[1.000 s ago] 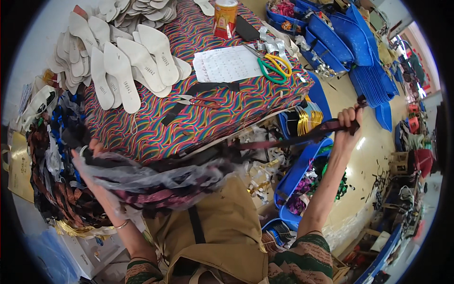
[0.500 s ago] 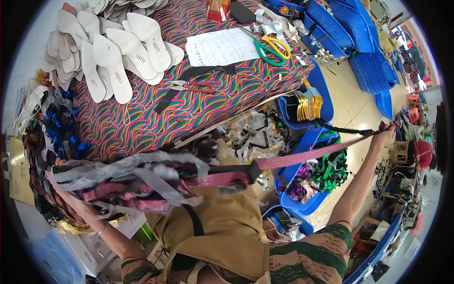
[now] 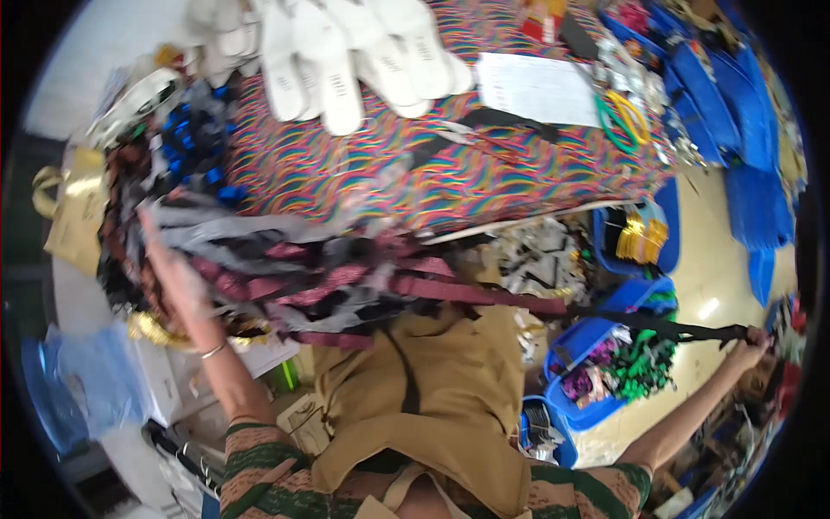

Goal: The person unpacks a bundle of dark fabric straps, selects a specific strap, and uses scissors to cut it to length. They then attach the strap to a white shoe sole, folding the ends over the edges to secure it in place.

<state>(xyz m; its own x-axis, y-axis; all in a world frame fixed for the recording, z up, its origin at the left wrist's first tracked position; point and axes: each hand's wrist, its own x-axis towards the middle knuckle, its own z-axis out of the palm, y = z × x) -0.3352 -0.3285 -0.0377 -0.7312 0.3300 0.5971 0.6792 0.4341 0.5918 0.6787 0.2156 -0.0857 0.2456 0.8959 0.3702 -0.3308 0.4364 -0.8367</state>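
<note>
Strips stretch before a rainbow-patterned table, near blue bins.

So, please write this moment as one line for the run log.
left hand: at strip bundle | right hand: gripping dark strip | table: white insoles, paper sheet

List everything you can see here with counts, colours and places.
Strip bundle: one, maroon, grey and black, above lap
Long strip: one, maroon and black, running right from bundle
Table: one, rainbow-patterned, top centre
Sole pieces: many, white, table's left end
Paper: one, white, table's right end
Scissors: one, green-and-yellow handles, right of paper
Nippers: one, reddish handles, nearer than paper
Bins: several, blue, right side
Gold strips: uncounted, gold, in a bin
Bag: one, yellowish, far left
Apron: one, brown, bottom centre
Left hand: one, blurred, bundle's left end
Right hand: one, bare, strip's right end
</note>
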